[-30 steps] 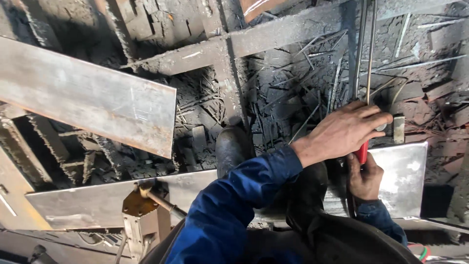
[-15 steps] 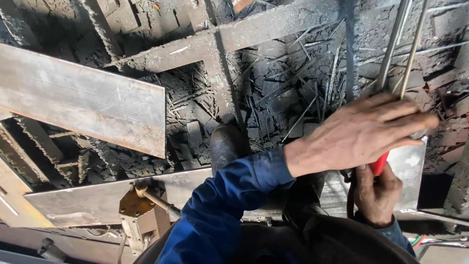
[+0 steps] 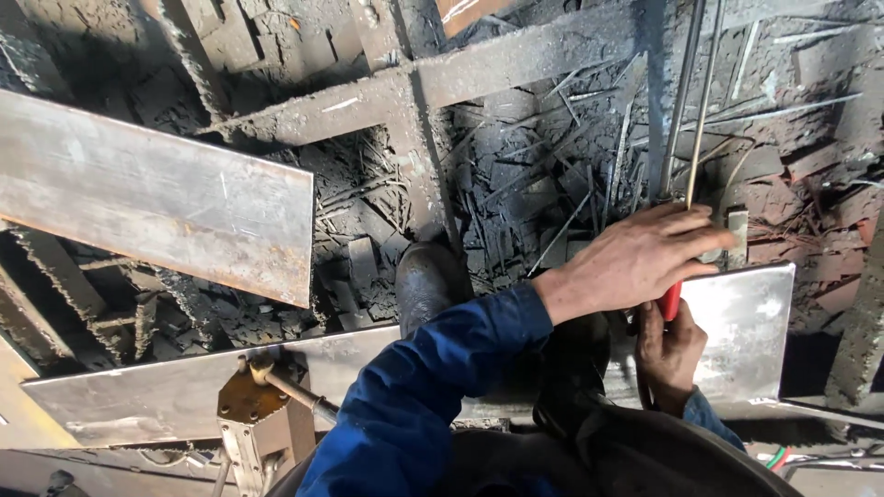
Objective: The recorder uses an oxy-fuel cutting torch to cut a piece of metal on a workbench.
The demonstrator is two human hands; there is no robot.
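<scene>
While the left hand (image 3: 640, 262) closes over thin, stiff rods (image 3: 686, 129) at twelve o'clock, the right hand (image 3: 668, 354) seemingly clamps a red-handled tool (image 3: 669, 302).

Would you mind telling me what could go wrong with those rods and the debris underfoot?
1. The left hand is bare on two thin metal rods; their ends or burrs could cut it.
2. The right hand grips a red-handled tool close under the left; a slip might strike the fingers.
3. Scrap litters the floor around the boot, so footing looks unsure.
</scene>
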